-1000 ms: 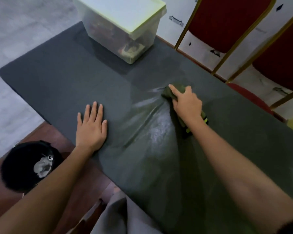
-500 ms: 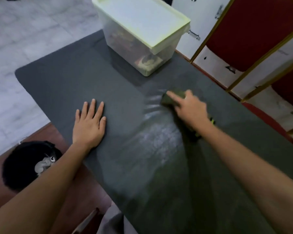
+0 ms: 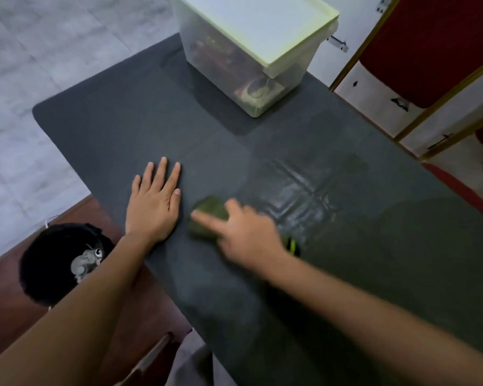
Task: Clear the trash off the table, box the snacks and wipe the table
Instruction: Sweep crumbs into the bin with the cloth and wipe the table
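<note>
Head view, looking down on a dark grey table (image 3: 129,129) with two bare arms reaching over it. The right hand (image 3: 246,235) has swept left since a second ago: it was out at about 2 o'clock from the left hand, well apart, and now presses a dark green cloth (image 3: 208,218) onto the table at 3 o'clock from the left hand, just beside it. The right hand is blurred by motion; its fingers lie over the cloth and push it, but whether the grip curls round the cloth cannot be told. A streaked wet sheen (image 3: 299,190) marks the table at 2 o'clock from the cloth, where the earlier strokes ran. The left hand (image 3: 154,201) has not moved; it rests flat with straight fingers, its grip open, bracing on the table. At 12 o'clock a clear box with a pale green lid (image 3: 251,32) stands closed, with packets dimly visible inside. No trash shows on the table. Judging from this, the clearing and boxing look done and the wiping is partway, with the dry-looking surface at 11 o'clock near the far left corner not yet covered
</note>
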